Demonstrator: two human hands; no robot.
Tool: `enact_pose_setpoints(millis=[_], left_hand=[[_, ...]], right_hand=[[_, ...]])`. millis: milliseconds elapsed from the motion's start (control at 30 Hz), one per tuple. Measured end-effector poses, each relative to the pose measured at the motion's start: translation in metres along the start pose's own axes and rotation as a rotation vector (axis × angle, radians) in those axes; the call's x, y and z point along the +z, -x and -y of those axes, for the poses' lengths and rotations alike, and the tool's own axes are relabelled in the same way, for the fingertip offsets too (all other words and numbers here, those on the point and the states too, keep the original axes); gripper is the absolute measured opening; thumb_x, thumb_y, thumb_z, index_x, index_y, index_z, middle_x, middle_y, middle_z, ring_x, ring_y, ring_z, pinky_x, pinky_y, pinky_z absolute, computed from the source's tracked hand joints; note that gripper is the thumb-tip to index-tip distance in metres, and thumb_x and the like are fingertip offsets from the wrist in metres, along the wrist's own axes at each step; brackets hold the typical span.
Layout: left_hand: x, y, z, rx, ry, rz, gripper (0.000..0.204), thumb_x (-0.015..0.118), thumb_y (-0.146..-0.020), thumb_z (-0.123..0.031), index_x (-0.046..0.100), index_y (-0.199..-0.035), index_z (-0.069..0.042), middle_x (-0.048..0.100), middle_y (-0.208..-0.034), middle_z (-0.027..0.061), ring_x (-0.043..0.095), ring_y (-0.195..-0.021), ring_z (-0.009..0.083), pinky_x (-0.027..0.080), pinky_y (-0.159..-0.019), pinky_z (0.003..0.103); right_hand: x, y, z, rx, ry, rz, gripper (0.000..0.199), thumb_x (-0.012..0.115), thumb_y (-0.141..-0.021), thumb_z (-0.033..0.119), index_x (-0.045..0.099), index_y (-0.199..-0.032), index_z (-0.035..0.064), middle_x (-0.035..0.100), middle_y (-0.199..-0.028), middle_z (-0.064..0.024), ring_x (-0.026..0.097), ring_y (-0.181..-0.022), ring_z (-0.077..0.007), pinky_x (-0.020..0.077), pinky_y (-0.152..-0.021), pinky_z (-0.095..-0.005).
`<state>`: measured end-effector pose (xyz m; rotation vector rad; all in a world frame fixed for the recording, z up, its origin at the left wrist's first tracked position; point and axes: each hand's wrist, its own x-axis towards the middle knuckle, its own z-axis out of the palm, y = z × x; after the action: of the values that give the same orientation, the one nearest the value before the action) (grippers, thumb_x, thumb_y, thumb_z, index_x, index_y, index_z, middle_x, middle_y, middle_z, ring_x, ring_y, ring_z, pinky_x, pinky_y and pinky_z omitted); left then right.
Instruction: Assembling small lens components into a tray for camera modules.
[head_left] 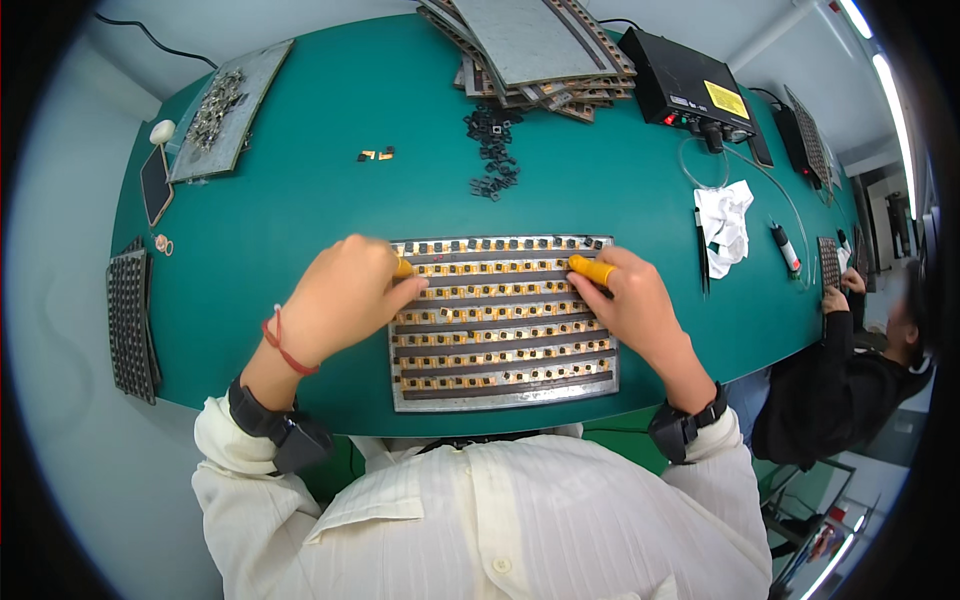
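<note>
The slotted metal tray (505, 398) lies flat between both hands, seemingly so each reaches its rows of black square parts (489, 289). The left hand (345, 290) bends over its left edge, the right hand (638, 303) over its right; whether either pinches anything, I can't make out.

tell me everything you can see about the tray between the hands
The tray is a flat, metallic-looking grey rectangle lying on the green table. Seven rows of small black-and-gold parts alternate with dark strips. The left hand is at its upper left edge, the right hand at its upper right; actual contact is unclear.
</note>
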<state>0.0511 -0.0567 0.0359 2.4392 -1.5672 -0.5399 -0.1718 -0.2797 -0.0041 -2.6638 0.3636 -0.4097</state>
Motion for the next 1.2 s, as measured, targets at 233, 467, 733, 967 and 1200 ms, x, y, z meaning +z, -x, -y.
enact_pose_setpoints(millis=[233,467,733,967,1200], left_hand=[[0.023,-0.065,0.013,0.084,0.359,-0.303,0.027,0.074,-0.081,-0.016,0.07,-0.098,0.005,0.07,-0.082,0.0163,0.068,-0.075,0.027,0.053,-0.068,0.034],[0.042,-0.096,-0.011,0.033,0.241,-0.446,0.023,0.075,-0.081,-0.016,0.069,-0.089,0.004,0.068,-0.082,0.0157,0.067,-0.073,0.0304,0.053,-0.067,0.039],[0.036,-0.076,-0.004,0.101,0.043,-0.461,0.019,0.072,-0.082,-0.017,0.07,-0.082,0.002,0.065,-0.081,0.0155,0.064,-0.072,0.0356,0.052,-0.065,0.043],[0.042,-0.06,0.01,0.172,-0.026,-0.482,0.016,0.07,-0.083,-0.017,0.071,-0.081,-0.001,0.063,-0.081,0.0119,0.061,-0.075,0.0313,0.05,-0.071,0.04],[0.036,-0.073,0.018,0.284,-0.072,-0.449,0.015,0.071,-0.082,-0.016,0.071,-0.084,-0.001,0.06,-0.079,0.0119,0.061,-0.077,0.0304,0.05,-0.073,0.04]], right_hand=[[-0.027,-0.025,0.018,0.366,0.025,0.414,0.036,0.073,-0.085,0.027,0.067,-0.069,-0.0042,0.059,-0.058,-0.0189,0.059,-0.053,-0.0357,0.0492,-0.055,-0.0428],[-0.035,-0.031,0.016,0.285,0.076,0.494,0.032,0.072,-0.084,0.026,0.069,-0.074,-0.0051,0.062,-0.062,-0.0219,0.061,-0.057,-0.0385,0.0503,-0.058,-0.0444],[0.001,-0.09,0.004,0.167,-0.218,0.161,0.024,0.075,-0.082,0.017,0.074,-0.096,-0.0034,0.071,-0.073,-0.0149,0.067,-0.063,-0.0196,0.0511,-0.057,-0.0334],[0.044,-0.114,0.025,0.214,-0.161,0.138,0.021,0.075,-0.08,0.013,0.073,-0.089,-0.005,0.071,-0.079,-0.0183,0.07,-0.073,-0.0312,0.0556,-0.067,-0.0389],[0.035,-0.116,0.029,0.206,-0.244,0.129,0.019,0.076,-0.078,0.01,0.069,-0.085,-0.0061,0.069,-0.076,-0.0177,0.068,-0.072,-0.0325,0.0539,-0.066,-0.0393]])
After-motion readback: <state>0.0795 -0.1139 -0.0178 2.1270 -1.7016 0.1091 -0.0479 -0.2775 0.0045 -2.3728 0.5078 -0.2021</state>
